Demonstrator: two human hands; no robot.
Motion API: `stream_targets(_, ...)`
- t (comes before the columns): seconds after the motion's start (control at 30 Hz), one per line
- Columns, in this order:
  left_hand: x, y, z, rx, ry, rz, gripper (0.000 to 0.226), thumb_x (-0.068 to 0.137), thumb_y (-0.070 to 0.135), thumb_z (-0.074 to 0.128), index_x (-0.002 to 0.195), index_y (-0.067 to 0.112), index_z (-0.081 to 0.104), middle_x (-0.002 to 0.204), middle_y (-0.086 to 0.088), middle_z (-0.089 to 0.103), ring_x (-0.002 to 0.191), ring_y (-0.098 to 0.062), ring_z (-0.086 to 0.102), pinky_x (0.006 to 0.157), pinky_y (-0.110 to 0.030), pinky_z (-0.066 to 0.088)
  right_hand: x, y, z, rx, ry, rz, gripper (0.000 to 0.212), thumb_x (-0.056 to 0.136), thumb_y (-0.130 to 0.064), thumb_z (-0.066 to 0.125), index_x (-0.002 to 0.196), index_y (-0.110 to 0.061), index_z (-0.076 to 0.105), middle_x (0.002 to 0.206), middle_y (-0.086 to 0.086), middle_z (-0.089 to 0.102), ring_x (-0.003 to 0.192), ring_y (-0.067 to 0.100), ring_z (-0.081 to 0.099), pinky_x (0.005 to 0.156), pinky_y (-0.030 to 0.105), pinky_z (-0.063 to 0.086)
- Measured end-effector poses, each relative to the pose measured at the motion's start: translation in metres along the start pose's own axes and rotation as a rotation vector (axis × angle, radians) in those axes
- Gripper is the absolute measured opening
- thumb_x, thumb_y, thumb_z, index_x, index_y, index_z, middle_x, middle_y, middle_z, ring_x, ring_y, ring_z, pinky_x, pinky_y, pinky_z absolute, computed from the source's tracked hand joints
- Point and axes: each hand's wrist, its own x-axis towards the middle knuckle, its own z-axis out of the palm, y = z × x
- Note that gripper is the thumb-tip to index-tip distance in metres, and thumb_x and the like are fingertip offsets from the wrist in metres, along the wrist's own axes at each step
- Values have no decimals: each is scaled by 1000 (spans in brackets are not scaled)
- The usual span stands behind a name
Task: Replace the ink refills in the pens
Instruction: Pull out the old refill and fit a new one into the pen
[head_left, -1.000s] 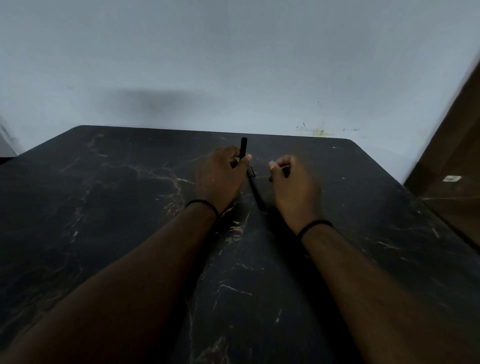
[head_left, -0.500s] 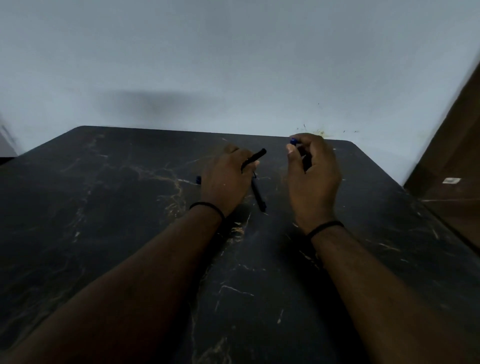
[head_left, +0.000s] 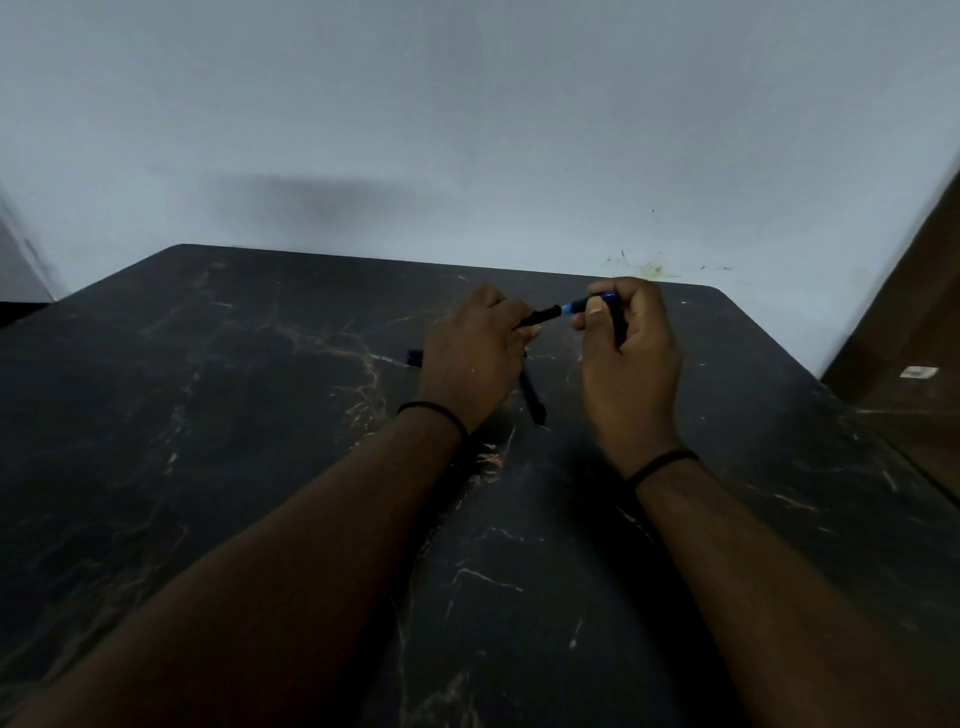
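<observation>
I am wearing a thin black band around my left wrist (head_left: 431, 413) and a matching thin black band around my right wrist (head_left: 660, 464). Both my forearms are showing bare, with no sleeves reaching into view. My left hand (head_left: 470, 358) and right hand (head_left: 631, 358) are going without gloves or rings, and my right thumbnail is looking short and plain.

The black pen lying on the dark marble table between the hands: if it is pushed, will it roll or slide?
The black pen looks slim and round, so it would probably roll. The dark marble table looks smooth, so it may slide easily.
</observation>
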Motion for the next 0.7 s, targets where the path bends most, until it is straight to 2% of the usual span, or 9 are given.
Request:
stream_targets(0.1, 0, -1, 1, -48, 24, -71, 14, 95, 30, 58, 97, 19, 67, 88, 8, 49, 62, -4, 41, 52, -20, 30, 1, 0, 0, -22, 78, -43, 5, 99, -24, 54, 96, -20, 52, 76, -12, 57, 66, 0, 55, 59, 15, 44)
stream_targets(0.13, 1, -3, 1, -79, 45, -123, 13, 95, 31, 58, 93, 20, 65, 89, 8, 50, 64, -5, 45, 54, -23, 33, 2, 0, -1, -22, 103, -43, 7, 99, -23, 53, 95, -19, 50, 74, -12, 56, 64, -2, 54, 58, 15, 43)
stream_targets(0.2, 3, -9, -1, -120, 99, -217, 13, 94, 31, 59, 89, 19, 63, 90, 7, 51, 69, -13, 52, 60, -26, 39, 6, 1, -4, -1, 140, -21, 4, 99, -17, 49, 96, -14, 48, 79, -5, 63, 68, 3, 61, 61, 25, 49)
stream_targets(0.27, 3, -16, -4, -135, 124, -263, 16, 94, 32, 58, 90, 18, 63, 92, 6, 51, 71, -16, 54, 63, -26, 41, 10, 4, -9, -45, 176, 7, 6, 97, -12, 42, 100, -11, 48, 85, 6, 66, 75, 19, 64, 65, 34, 50)
stream_targets(0.37, 2, -19, -6, -148, 113, -267, 17, 96, 33, 57, 89, 18, 61, 91, 6, 51, 69, -9, 49, 58, -19, 35, 19, 13, -20, -209, 181, 41, 8, 96, -11, 40, 94, -14, 48, 83, 1, 59, 75, 21, 57, 64, 32, 40)
stream_targets(0.47, 2, -15, -4, -184, 80, -242, 16, 97, 30, 56, 86, 19, 59, 92, 3, 54, 74, -12, 52, 63, -23, 40, 27, 27, -30, -427, 102, 158, 12, 97, -13, 44, 87, -16, 48, 83, 0, 53, 76, 19, 47, 66, 25, 29)
stream_targets(0.53, 1, -12, -2, -164, 74, -218, 15, 97, 31, 56, 89, 18, 61, 94, 1, 56, 75, -16, 54, 66, -28, 44, 29, 36, -36, -552, -19, 262, 13, 95, -16, 46, 83, -16, 53, 77, -4, 53, 74, 19, 48, 66, 26, 31)
stream_targets(0.63, 0, -11, 0, -138, 74, -199, 14, 96, 33, 56, 89, 21, 60, 94, 3, 57, 72, -16, 54, 63, -28, 43, 27, 40, -38, -716, -227, 268, 23, 93, -20, 52, 72, -16, 59, 66, -2, 55, 63, 21, 50, 63, 28, 35)
stream_targets(0.7, 0, -11, 0, -137, 87, -207, 13, 95, 34, 57, 89, 23, 60, 94, 3, 57, 72, -15, 55, 63, -27, 41, 25, 38, -33, -767, -304, 264, 27, 93, -21, 55, 66, -16, 60, 64, 2, 55, 58, 21, 47, 62, 28, 36)
